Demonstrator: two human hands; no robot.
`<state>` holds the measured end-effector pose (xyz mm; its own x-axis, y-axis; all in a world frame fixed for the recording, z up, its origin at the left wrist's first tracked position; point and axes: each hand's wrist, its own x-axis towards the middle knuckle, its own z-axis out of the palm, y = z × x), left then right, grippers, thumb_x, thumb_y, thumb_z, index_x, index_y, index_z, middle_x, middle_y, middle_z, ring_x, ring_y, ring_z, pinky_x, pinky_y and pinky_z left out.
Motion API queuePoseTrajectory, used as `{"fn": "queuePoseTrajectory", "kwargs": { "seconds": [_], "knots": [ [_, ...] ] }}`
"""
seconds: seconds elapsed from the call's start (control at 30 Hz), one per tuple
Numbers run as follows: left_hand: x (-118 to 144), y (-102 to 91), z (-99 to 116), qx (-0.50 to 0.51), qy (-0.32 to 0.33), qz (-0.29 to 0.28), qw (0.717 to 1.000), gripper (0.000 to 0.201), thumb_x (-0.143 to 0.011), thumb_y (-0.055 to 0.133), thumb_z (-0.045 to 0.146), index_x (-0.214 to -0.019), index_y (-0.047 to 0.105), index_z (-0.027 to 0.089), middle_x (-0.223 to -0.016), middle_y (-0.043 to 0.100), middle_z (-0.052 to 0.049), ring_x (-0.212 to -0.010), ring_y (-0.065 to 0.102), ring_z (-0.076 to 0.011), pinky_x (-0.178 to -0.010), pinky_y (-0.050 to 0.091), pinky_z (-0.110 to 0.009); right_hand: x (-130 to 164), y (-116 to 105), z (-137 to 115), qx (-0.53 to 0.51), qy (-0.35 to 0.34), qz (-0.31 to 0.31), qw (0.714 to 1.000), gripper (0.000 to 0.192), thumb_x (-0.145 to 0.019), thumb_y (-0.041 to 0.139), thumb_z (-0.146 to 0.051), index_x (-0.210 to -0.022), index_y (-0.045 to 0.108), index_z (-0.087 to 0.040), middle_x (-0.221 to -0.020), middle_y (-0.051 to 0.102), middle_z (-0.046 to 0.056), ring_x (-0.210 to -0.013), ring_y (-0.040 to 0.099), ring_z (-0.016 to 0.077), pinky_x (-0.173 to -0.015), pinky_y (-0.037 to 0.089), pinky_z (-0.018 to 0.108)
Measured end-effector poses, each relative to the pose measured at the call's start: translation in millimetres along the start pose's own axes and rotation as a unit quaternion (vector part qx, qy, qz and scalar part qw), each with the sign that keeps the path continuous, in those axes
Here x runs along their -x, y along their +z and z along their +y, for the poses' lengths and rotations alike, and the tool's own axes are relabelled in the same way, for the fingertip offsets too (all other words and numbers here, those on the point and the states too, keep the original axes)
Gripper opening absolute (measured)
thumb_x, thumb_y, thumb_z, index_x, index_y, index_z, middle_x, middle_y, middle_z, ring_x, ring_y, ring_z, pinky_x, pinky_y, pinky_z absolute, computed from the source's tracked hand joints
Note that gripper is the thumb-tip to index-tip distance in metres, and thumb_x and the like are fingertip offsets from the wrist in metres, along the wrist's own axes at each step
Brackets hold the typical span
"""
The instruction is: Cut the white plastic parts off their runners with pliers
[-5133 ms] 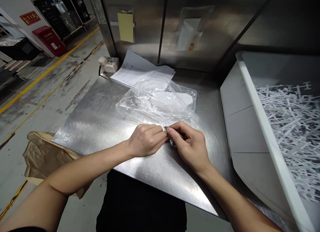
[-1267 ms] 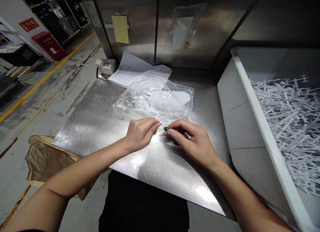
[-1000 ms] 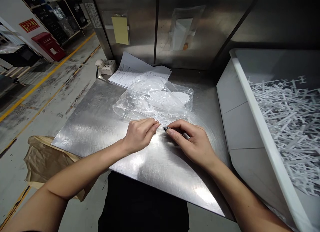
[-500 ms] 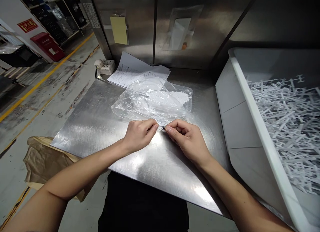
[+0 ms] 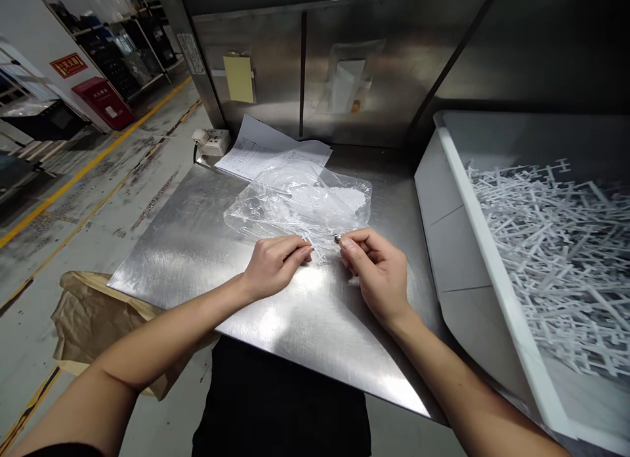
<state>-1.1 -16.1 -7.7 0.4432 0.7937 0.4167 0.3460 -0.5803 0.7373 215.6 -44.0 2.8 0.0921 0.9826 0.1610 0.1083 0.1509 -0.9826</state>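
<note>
Your left hand [image 5: 273, 265] sits mid-frame on the shiny steel tabletop [image 5: 197, 247], fingers curled and pinching the near edge of the crumpled clear plastic bag [image 5: 300, 204], which lies just above both hands in the centre of the frame. Your right hand [image 5: 377, 273] is just beside it, a small gap apart, thumb and forefinger closed on a tiny dark metal piece [image 5: 337, 238] right at the bag's edge. Behind the bag, some printed white paper sheets [image 5: 268, 156] lean toward the back wall, with a white power socket [image 5: 212, 140] at upper left. The big white plastic bin [image 5: 472, 201] full of white plastic sticks [image 5: 546, 234] crowds the right side, close to your right wrist.
</note>
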Motion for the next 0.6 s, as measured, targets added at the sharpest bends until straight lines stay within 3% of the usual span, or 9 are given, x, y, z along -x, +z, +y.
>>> {"fn": "queuePoseTrajectory", "kwargs": {
  "seconds": [0.23, 0.4, 0.5, 0.6],
  "knots": [
    [0, -2.3, 1, -0.02, 0.051, 0.032, 0.998, 0.03, -0.115, 0.057, 0.034, -0.097, 0.077, 0.019, -0.088, 0.081, -0.005, -0.08, 0.076, -0.0168, -0.077, 0.057, -0.03, -4, 1, 10, 0.059, -0.048, 0.026, 0.997, 0.022, -0.097, 0.071, -0.041, -0.087, 0.071, -0.021, -0.072, 0.064, 0.0, -0.068, 0.058, 0.0172, -0.063, 0.045, 0.031],
    [13, -9.6, 15, -0.021, 0.066, 0.077, 0.995, 0.032, -0.115, 0.057, 0.037, -0.099, 0.078, 0.019, -0.098, 0.085, -0.009, -0.092, 0.081, -0.0192, -0.084, 0.063, -0.034, -7, -1, 15, 0.094, -0.084, 0.034, 0.991, 0.025, -0.098, 0.071, -0.044, -0.087, 0.073, -0.022, -0.072, 0.067, 0.0, -0.067, 0.06, 0.0184, -0.063, 0.044, 0.032],
    [44, -32.6, 19, -0.051, 0.069, 0.137, 0.987, 0.026, -0.113, 0.06, 0.034, -0.105, 0.08, 0.019, -0.102, 0.086, -0.01, -0.095, 0.081, -0.0195, -0.087, 0.064, -0.034, -5, -3, 16, 0.113, -0.097, 0.029, 0.988, 0.022, -0.098, 0.073, -0.044, -0.09, 0.075, -0.023, -0.077, 0.072, 0.003, -0.07, 0.064, 0.0214, -0.066, 0.046, 0.036],
    [104, -78.8, 8, -0.159, -0.017, 0.242, 0.957, 0.024, -0.109, 0.066, 0.037, -0.105, 0.08, 0.019, -0.099, 0.085, -0.008, -0.094, 0.08, -0.0195, -0.09, 0.063, -0.034, 3, -4, 16, 0.149, -0.104, 0.018, 0.983, 0.015, -0.099, 0.076, -0.038, -0.093, 0.078, -0.025, -0.087, 0.077, 0.01, -0.078, 0.068, 0.0292, -0.071, 0.047, 0.043]
  ]
}}
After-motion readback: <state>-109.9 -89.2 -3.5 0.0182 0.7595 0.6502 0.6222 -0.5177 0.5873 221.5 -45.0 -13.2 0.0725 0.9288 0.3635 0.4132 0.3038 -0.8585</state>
